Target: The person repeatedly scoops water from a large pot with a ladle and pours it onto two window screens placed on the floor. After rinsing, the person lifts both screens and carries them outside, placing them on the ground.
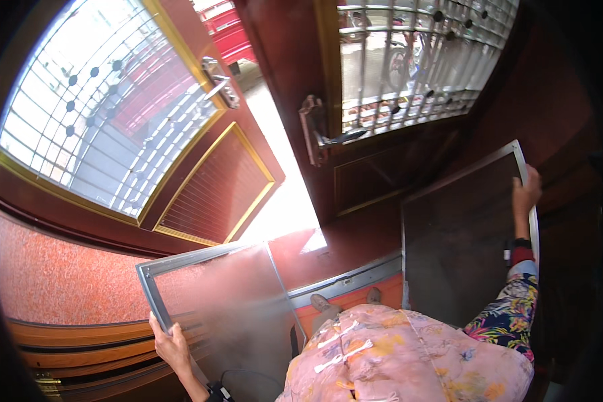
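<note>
My left hand [170,346] grips the outer metal edge of a framed, see-through mesh screen panel [236,291], thumb on the near side. A second, darker mesh screen panel [452,236] stands at the right. My right hand [527,190] is closed around its outer frame near the upper corner, with the arm stretched out. Both panels have silvery metal frames, and a gap lies between their inner edges. Through the left panel's mesh, the wooden slats behind show faintly.
Ahead, a dark red door leaf [221,176] with glass and gilt trim stands ajar beside another door leaf [301,151]. Each bears a lever handle. A metal threshold strip [349,282] crosses the floor at my shoes [321,302]. Wooden slats [80,346] lie at lower left. A red vehicle [226,32] is outside.
</note>
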A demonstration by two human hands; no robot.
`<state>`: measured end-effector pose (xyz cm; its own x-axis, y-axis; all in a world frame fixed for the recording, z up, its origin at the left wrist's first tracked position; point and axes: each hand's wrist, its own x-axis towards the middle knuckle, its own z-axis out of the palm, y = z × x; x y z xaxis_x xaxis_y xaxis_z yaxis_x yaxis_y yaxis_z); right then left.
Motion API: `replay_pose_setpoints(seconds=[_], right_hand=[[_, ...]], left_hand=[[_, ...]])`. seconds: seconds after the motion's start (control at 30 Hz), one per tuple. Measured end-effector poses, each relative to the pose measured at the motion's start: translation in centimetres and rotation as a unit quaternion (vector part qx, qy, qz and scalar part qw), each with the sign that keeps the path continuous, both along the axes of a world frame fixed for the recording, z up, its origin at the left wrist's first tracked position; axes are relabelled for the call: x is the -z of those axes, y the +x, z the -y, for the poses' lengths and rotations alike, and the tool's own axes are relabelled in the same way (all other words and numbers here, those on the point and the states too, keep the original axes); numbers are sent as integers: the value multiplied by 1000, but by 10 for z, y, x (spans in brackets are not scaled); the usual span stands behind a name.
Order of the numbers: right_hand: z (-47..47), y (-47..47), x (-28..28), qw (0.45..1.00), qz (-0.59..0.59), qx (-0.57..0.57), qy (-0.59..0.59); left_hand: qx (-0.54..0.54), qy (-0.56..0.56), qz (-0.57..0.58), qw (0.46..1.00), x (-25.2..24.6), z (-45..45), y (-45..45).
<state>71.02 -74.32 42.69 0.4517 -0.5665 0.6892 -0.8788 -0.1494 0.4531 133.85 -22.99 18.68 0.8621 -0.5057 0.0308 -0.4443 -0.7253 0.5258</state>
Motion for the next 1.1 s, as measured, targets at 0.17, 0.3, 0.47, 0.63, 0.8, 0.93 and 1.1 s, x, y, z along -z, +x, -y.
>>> replay_pose_setpoints(seconds=[0.17, 0.3, 0.47, 0.63, 0.8, 0.93, 1.1], right_hand=[[-25, -104, -48, 916, -28, 378, 130], [-49, -115, -35, 827, -30, 481, 291], [-42, -133, -14, 873, -4, 423, 243], [-24, -188, 22, 826, 136, 380, 393], [-25, -202, 30, 837, 230, 349, 352], [-37, -155, 40, 817, 354, 251, 381], [-74, -75, 61, 785, 378, 186, 455]], left_hand=[[12, 20, -18, 1000, 63, 5, 24], [39, 6, -12, 999, 81, 6, 49], [51, -41, -45, 997, 63, 22, 80], [88, -108, 0, 990, 26, 53, 119], [57, -116, 12, 992, 5, 97, 130], [76, -119, -17, 990, 6, 134, 141], [46, -108, 61, 991, 8, 148, 148]])
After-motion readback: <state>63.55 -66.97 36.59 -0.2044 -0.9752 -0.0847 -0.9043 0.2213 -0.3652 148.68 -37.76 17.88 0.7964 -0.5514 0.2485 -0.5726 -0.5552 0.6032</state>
